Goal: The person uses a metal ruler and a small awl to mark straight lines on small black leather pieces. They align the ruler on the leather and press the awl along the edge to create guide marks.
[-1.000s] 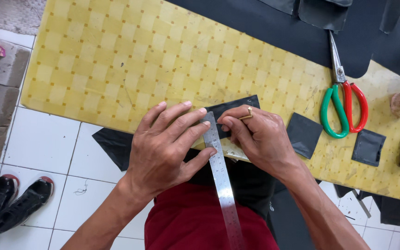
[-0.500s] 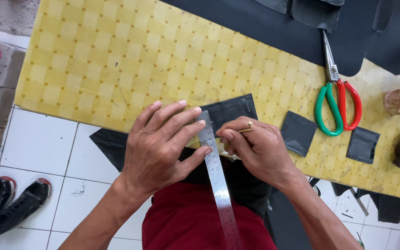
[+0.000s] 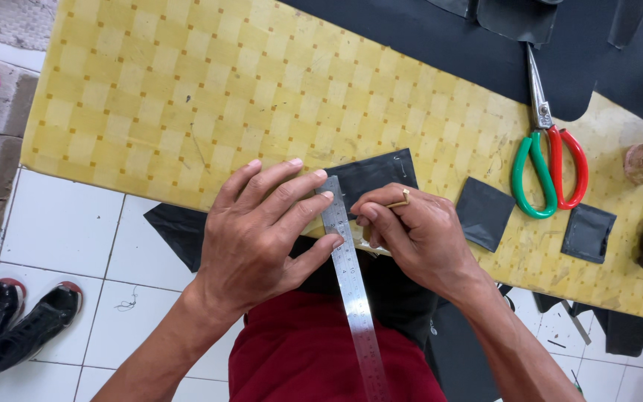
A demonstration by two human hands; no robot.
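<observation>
A person's left hand (image 3: 262, 231) lies flat on a metal ruler (image 3: 351, 290), fingers spread and unclenched, the fingertips pressing along the ruler's left edge near its upper end. The ruler runs from the near edge of a yellow checked table (image 3: 150, 104) back toward the person's body, over a red garment (image 3: 314, 350). Its upper end rests on a piece of black material (image 3: 377, 173) that lies at the table's near edge and hangs down over it.

The right hand (image 3: 418, 238) is just beside the ruler's right edge, fingers curled tight around a thin tan marking tool (image 3: 398, 199), which is mostly hidden in the grip. Its tip meets the black piece close against the ruler.

The black piece is dark, matte and roughly rectangular where it shows above the hands; its lower part is hidden by hands and lap.

To the right on the table lie two small black squares (image 3: 484, 212) (image 3: 588, 232), apart from each other. Between and above them lies one pair of scissors (image 3: 545, 149) with one green handle and one red, blades pointing away from the person. A large black sheet (image 3: 440, 37) covers the far side of the table. On the white tiled floor (image 3: 61, 231) at lower left stand two black shoes (image 3: 16, 316).
</observation>
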